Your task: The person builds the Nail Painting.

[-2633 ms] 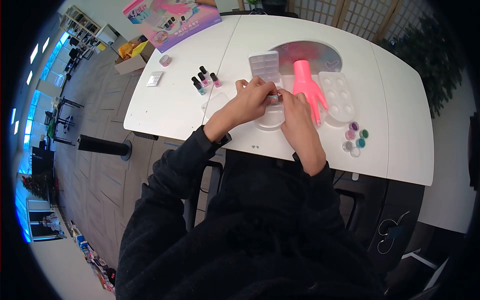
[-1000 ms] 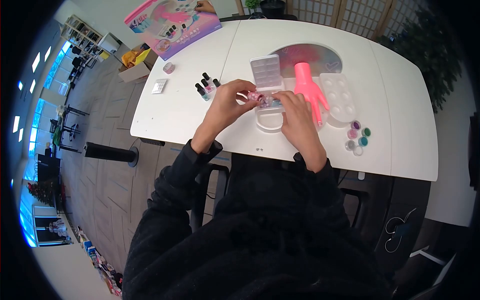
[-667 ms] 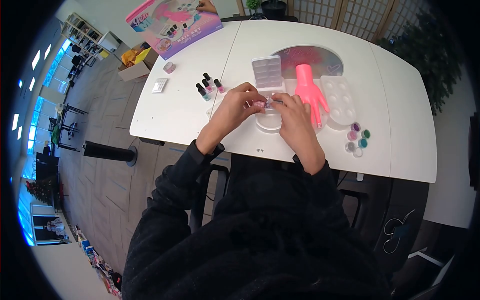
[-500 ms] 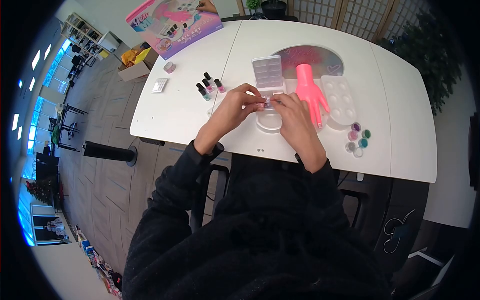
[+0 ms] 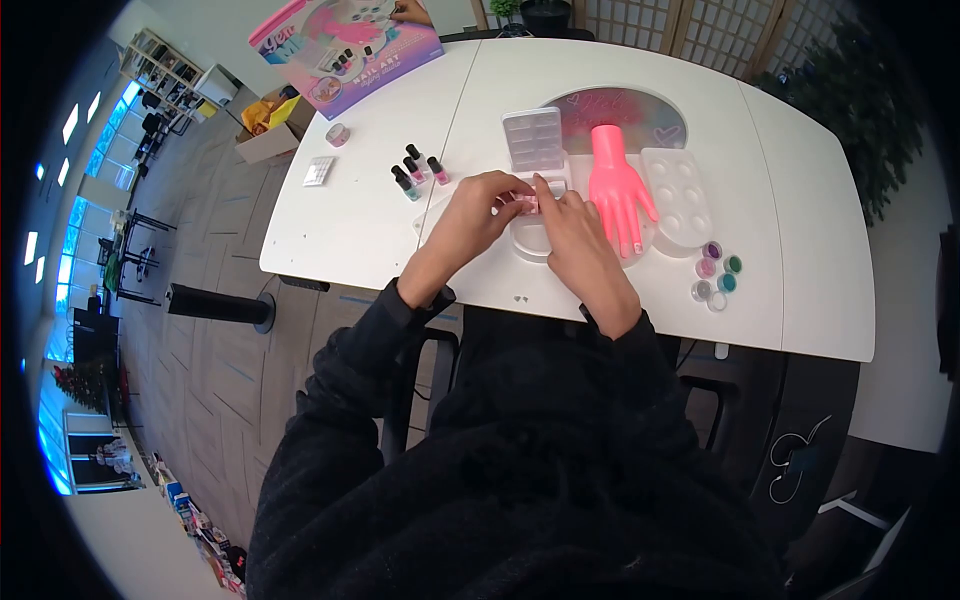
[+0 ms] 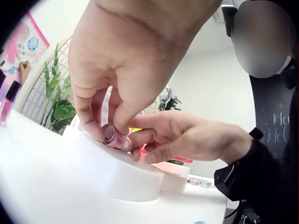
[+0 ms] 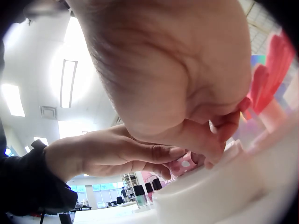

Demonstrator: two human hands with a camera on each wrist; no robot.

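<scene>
Pinched between the thumb and fingers of my left hand is a small pink roll with white spots, its hollow end showing in the left wrist view. My right hand lies beside it, index finger stretched out past the roll's right end and fingertips close over the white stand. Behind the hands, the stand's clear compartmented lid stands up. A bright pink model hand sits to the right on the same stand, fingers pointing towards me.
Nail polish bottles stand left of my hands. A white palette with round wells and several small glitter pots are on the right. The kit's box, a pink tape-like roll and a small white packet lie further left.
The spotted pink roll has come into view in my left hand since the first frame. My right index finger has straightened forward, and the right hand has shifted slightly left.
</scene>
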